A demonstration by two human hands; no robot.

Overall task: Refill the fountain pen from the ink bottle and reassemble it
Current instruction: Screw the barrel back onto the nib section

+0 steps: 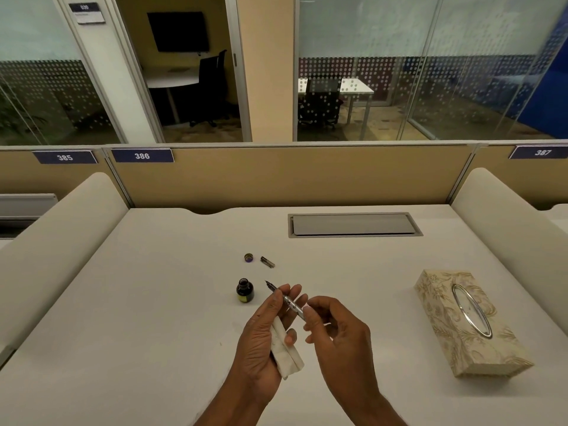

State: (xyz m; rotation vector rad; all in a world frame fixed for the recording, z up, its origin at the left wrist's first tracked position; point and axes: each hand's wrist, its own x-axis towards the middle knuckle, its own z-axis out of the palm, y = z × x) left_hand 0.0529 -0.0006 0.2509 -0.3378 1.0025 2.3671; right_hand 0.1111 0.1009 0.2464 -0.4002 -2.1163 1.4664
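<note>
In the head view we see the left hand (264,333) and the right hand (335,330) together above the desk (153,302). The left grip is closed around the front part of the pen (290,302), and its lower fingers also hold a folded tissue (289,355) against the palm. The right grip pinches the back end of the pen. The nib points away from us, just beside the open ink bottle (245,291). Farther back lie the bottle cap (249,257) and a small metal pen part (267,261), near each other. A tissue box (467,324) stands well apart on the right.
</note>
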